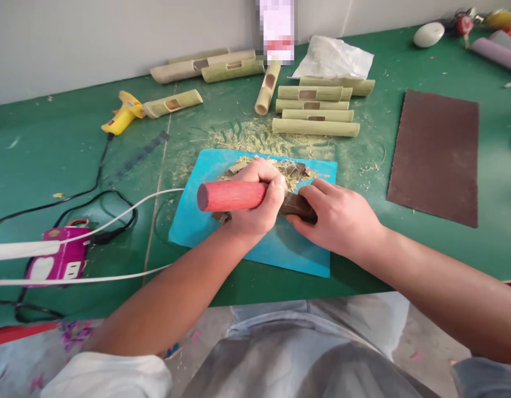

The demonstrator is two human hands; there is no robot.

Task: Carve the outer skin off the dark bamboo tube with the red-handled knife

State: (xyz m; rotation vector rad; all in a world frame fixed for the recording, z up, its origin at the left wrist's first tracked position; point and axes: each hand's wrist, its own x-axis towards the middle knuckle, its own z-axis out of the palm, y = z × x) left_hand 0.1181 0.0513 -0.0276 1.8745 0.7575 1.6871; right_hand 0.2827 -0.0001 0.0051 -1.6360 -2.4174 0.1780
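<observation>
My left hand (261, 207) is closed around a thick red round handle (232, 196), whose blunt end points left; whatever is at its other end is hidden by the fingers. My right hand (342, 218) is closed on a dark brown piece (299, 207) that extends left toward my left hand. I cannot tell whether the two held things touch or are joined. Both hands are above a blue sheet (309, 257) lying on the green table (363, 182). Pale shavings and brown scraps (294, 171) are heaped on the sheet just beyond my hands.
Several cut bamboo tubes (316, 129) with rectangular openings lie toward the back. At left are a yellow glue gun (125, 114), a purple power strip (64, 251) and loose cables. A brown sheet like sandpaper (435, 157) lies at right; a white mouse (429, 35) sits behind.
</observation>
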